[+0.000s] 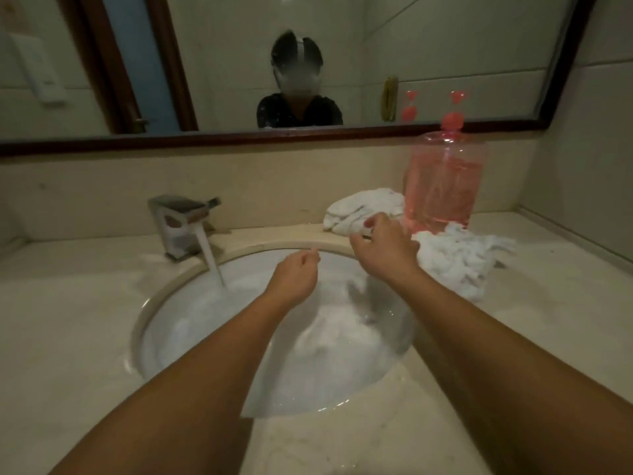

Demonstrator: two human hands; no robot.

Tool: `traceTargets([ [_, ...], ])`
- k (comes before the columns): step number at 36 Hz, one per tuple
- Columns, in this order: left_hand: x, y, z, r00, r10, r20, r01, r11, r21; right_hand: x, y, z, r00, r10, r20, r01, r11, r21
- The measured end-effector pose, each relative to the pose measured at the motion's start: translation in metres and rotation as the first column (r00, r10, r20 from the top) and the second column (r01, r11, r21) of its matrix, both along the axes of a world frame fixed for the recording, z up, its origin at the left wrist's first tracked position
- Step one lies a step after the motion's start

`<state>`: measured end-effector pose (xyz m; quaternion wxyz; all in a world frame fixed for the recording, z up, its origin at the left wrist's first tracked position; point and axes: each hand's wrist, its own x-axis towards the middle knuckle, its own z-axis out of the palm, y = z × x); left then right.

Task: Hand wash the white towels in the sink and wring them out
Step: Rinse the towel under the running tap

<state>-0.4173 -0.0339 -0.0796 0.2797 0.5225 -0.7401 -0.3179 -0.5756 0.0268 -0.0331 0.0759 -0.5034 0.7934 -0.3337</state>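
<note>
While the tap [186, 224] is running into the sink [144, 323], a soaking towel [335, 334] is lying underwater; the left hand [294, 272] is hanging loosely curled, holding nothing; the right hand [383, 250] is hovering, fingers half spread, at the rear towel [356, 207], contact unclear; a careless tug would be risking knocking the pink bottle [445, 186] just beside it, and the running tap may be threatening to overflow the basin.

White cloth mass [329, 334] in the round white basin [164, 337] is blurring into foamy water. Right hand [383, 248] is covering part of the rear crumpled white towel [359, 207]. Both forearms [191, 389] are running off the bottom edge.
</note>
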Motion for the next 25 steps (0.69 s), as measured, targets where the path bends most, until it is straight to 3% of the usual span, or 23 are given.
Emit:
traceTargets([
  [4,0.041,-0.005,-0.02,0.976,0.0,0.216,0.003,1.0,-0.015,0.044,-0.023,-0.029,0.972,0.234,-0.021,-0.215,0.922,0.321],
  [8,0.069,-0.015,-0.047,0.94,-0.02,0.341,-0.016,0.995,0.103,0.072,-0.039,-0.056,0.94,0.339,-0.032,-0.258,0.772,0.581],
  [12,0.08,-0.027,-0.069,0.903,-0.069,0.424,-0.047,0.965,0.256,0.081,-0.036,-0.073,0.943,0.334,-0.004,-0.245,0.699,0.672],
  [16,0.08,-0.033,-0.076,0.858,-0.102,0.503,-0.068,0.949,0.308,0.081,-0.034,-0.082,0.926,0.376,-0.042,-0.244,0.679,0.693],
  [21,0.073,-0.03,-0.071,0.914,-0.01,0.405,-0.157,0.912,0.378,0.078,-0.037,-0.089,0.832,0.541,-0.12,-0.259,0.571,0.779],
  [25,0.076,-0.031,-0.066,0.98,0.087,0.179,-0.159,0.883,0.442,0.069,-0.038,-0.086,0.864,0.502,-0.043,-0.347,0.654,0.672],
])
